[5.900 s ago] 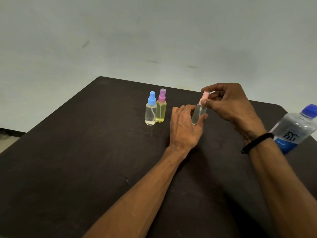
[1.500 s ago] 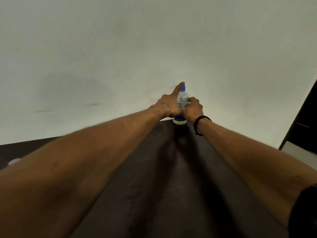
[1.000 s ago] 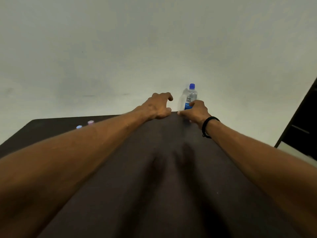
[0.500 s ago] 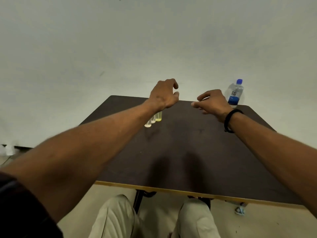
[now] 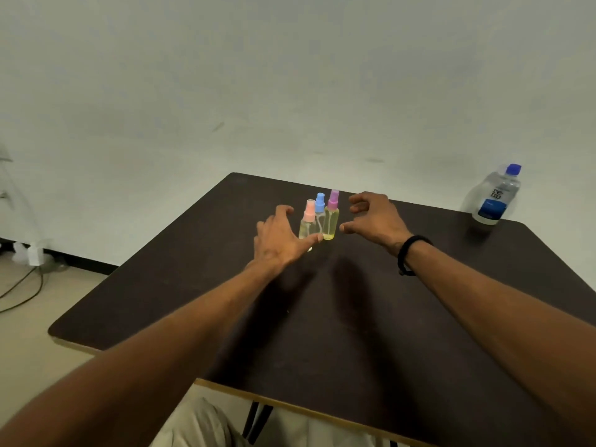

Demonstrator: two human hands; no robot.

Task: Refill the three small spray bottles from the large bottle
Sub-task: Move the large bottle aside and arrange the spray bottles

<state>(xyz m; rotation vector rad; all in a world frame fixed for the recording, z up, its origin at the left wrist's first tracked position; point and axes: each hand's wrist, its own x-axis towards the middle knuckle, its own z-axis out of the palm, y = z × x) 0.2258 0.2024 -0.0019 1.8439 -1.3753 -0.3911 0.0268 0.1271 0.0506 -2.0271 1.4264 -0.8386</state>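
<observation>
- Where the dark table (image 5: 354, 333) meets the wall, we see its far edge; the near edge runs above the knees, bare top between.
- We count three small spray bottles, upright, bunched near the far edge toward the far left corner: pink-capped bottle (image 5: 308, 222), blue-capped bottle (image 5: 319, 204), purple-capped bottle (image 5: 331, 217).
- One large bottle (image 5: 495, 196), blue cap on, stands at the far right corner, well apart.
- Left hand (image 5: 279, 238) spread, grasping nothing, thumb just beside the pink-capped bottle; we cannot tell if touching.
- Right hand (image 5: 375, 219) loosely curled, empty, just right of the cluster.
</observation>
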